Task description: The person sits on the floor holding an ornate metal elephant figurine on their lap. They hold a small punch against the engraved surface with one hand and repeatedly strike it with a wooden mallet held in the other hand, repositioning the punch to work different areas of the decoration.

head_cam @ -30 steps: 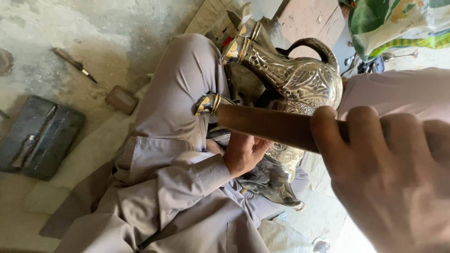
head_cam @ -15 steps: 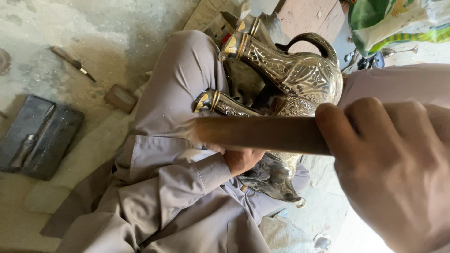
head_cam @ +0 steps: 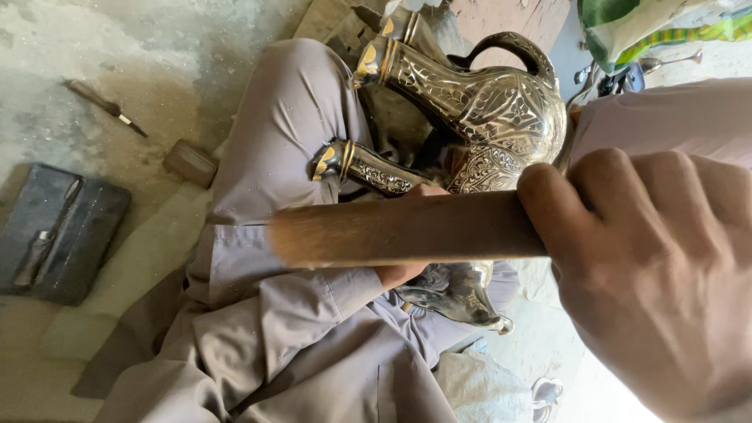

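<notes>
An engraved silver and gold metal jug [head_cam: 501, 110] with a curved handle lies tilted across my lap, and its spout [head_cam: 368, 168] points left over my knee. My right hand [head_cam: 658, 274] is close to the camera, gripping a brown wooden stick [head_cam: 407, 227] that crosses in front of the jug; the stick's left end is blurred. My left hand [head_cam: 399, 272], in a grey sleeve, rests against the jug's lower body. The stick hides most of that hand, so I cannot tell what it holds.
On the concrete floor at left lie a dark flat block [head_cam: 59, 231] with a tool on it, a small brown block [head_cam: 190, 162] and a thin pointed tool [head_cam: 106, 107]. A green cloth [head_cam: 650, 31] is at top right, and a white sack [head_cam: 478, 384] is below.
The wooden stick has swung down and to the left across the jug, now hiding more of my left hand. The jug has barely shifted.
</notes>
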